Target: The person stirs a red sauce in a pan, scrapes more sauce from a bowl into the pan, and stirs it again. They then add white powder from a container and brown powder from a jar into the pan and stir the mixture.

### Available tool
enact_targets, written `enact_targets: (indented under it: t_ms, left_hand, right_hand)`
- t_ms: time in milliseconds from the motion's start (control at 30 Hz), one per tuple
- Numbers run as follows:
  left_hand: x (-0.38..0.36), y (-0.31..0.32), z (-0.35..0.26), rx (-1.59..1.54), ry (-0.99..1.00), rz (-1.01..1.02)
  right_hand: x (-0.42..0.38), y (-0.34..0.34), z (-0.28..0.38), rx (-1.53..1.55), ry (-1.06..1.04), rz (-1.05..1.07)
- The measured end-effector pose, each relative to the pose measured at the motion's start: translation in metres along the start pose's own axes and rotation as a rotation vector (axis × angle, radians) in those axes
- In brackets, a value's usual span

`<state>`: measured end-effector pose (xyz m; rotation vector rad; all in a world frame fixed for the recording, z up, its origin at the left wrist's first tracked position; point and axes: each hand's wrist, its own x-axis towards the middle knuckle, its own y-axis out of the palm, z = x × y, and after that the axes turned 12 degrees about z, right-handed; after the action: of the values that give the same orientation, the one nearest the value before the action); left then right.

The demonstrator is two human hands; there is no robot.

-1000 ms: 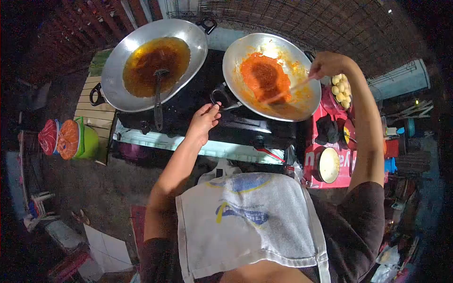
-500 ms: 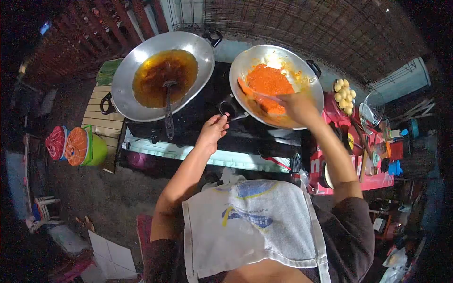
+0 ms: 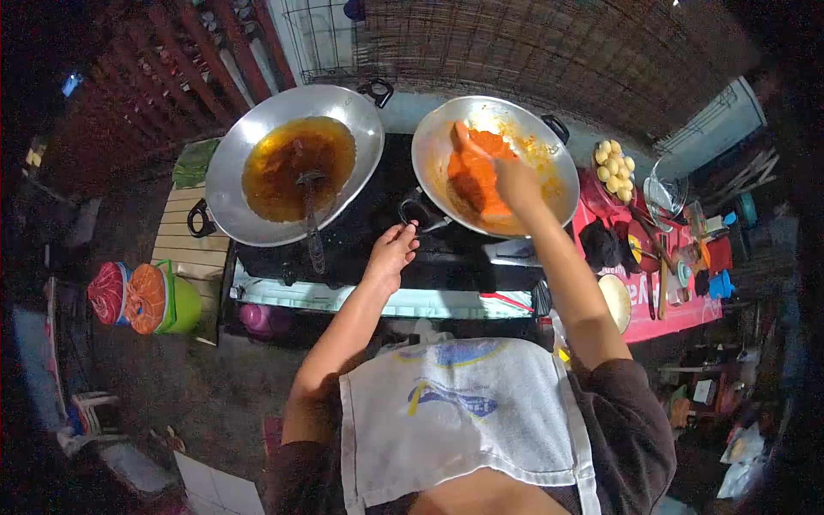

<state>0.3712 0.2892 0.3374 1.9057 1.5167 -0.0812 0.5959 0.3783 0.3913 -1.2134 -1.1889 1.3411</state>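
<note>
Right hand: our right hand (image 3: 515,182), arm stretched forward, is closed around an orange-smeared spatula (image 3: 470,146) inside the round silver wok of orange paste (image 3: 549,150).
Left hand: our left hand (image 3: 392,251), fingers curled, touches that wok's black handle (image 3: 418,209).
Beside: a second silver wok of brown oil (image 3: 352,112).

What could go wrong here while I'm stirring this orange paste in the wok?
The right hand reaches low over the wok, so paste may spatter onto the forearm. The left hand rests by the wok handle, which may be hot. The neighbouring oil wok, ladle inside, could splash if bumped.
</note>
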Motion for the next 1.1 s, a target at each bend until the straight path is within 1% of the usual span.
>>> enact_targets:
  t_ms: [33, 67, 100, 167, 200, 233, 300, 333, 400, 433, 467, 500, 567, 600, 667, 700, 767, 800, 833, 900, 933, 967, 1033, 1100]
  left_hand:
    - [-0.001, -0.001, -0.001, -0.002, 0.003, 0.006]
    - [-0.001, -0.002, -0.002, 0.002, 0.008, 0.011]
    - [-0.001, -0.002, -0.002, -0.001, 0.001, 0.010]
    - [0.002, -0.003, -0.001, -0.004, -0.008, 0.016]
    - [0.003, -0.004, 0.000, -0.006, -0.005, 0.017]
    - [0.003, -0.005, 0.002, -0.008, -0.004, 0.017]
    - [0.003, -0.006, 0.002, 0.001, -0.009, 0.027]
    - [0.003, -0.007, 0.002, 0.009, -0.008, 0.035]
    - [0.003, -0.009, 0.003, 0.014, -0.016, 0.045]
    - [0.004, -0.009, 0.002, 0.016, -0.016, 0.053]
    - [0.004, -0.009, 0.002, 0.015, -0.018, 0.052]
    - [0.004, -0.009, 0.001, 0.020, -0.021, 0.050]
    - [0.005, -0.010, 0.002, 0.022, -0.031, 0.047]
    - [0.006, -0.012, 0.003, 0.023, -0.020, 0.061]
    - [0.007, -0.012, 0.005, 0.017, -0.006, 0.060]
    - [0.007, -0.011, 0.005, 0.014, -0.006, 0.059]
    - [0.004, -0.010, 0.004, 0.013, 0.004, 0.057]
    - [0.002, -0.010, 0.003, 0.012, 0.002, 0.054]
    - [0.001, -0.009, 0.003, 0.013, 0.001, 0.049]
    - [0.003, -0.009, 0.002, 0.009, 0.004, 0.038]
    - [0.004, -0.010, 0.003, 0.005, 0.006, 0.046]
    - [0.005, -0.010, 0.004, 0.003, 0.009, 0.056]
    - [0.005, -0.008, 0.005, 0.001, -0.001, 0.037]
    - [0.006, -0.007, 0.003, -0.003, -0.004, 0.014]
  right_hand:
    - [0.005, -0.002, -0.011, -0.009, 0.039, -0.009]
    - [0.008, -0.006, -0.024, -0.014, 0.045, 0.046]
    - [0.002, -0.014, -0.022, -0.017, 0.046, 0.038]
    - [-0.028, -0.029, -0.017, 0.056, -0.158, 0.069]
    - [-0.034, -0.024, -0.009, -0.073, -0.144, 0.165]
    - [-0.034, -0.018, -0.006, -0.074, -0.138, 0.168]
    - [-0.028, 0.001, -0.006, -0.049, -0.011, 0.151]
    - [-0.020, 0.010, -0.020, -0.188, 0.049, 0.087]
    - [0.004, 0.026, -0.077, -0.137, 0.024, 0.083]
    - [-0.012, -0.004, -0.083, -0.197, -0.107, 0.014]
    - [-0.031, -0.050, -0.061, -0.136, 0.073, 0.131]
    - [-0.048, -0.078, -0.056, -0.136, -0.003, 0.125]
    - [-0.069, -0.115, -0.047, -0.187, -0.160, 0.329]
    - [-0.069, -0.109, -0.046, -0.185, -0.156, 0.336]
    - [-0.060, -0.089, -0.045, -0.263, -0.255, 0.325]
    - [-0.050, -0.076, -0.049, -0.266, -0.257, 0.327]
    - [-0.023, -0.052, -0.058, -0.268, -0.140, 0.194]
    - [-0.018, -0.052, -0.058, -0.205, -0.017, 0.127]
    - [-0.017, -0.057, -0.063, -0.206, -0.020, 0.127]
    - [-0.018, -0.082, -0.074, -0.211, -0.097, 0.215]
    - [-0.031, -0.097, -0.062, -0.098, -0.107, 0.235]
    - [-0.040, -0.092, -0.053, -0.097, -0.107, 0.236]
    - [-0.052, -0.079, -0.037, -0.188, -0.364, 0.181]
    - [-0.041, -0.047, -0.027, -0.196, -0.374, 0.201]
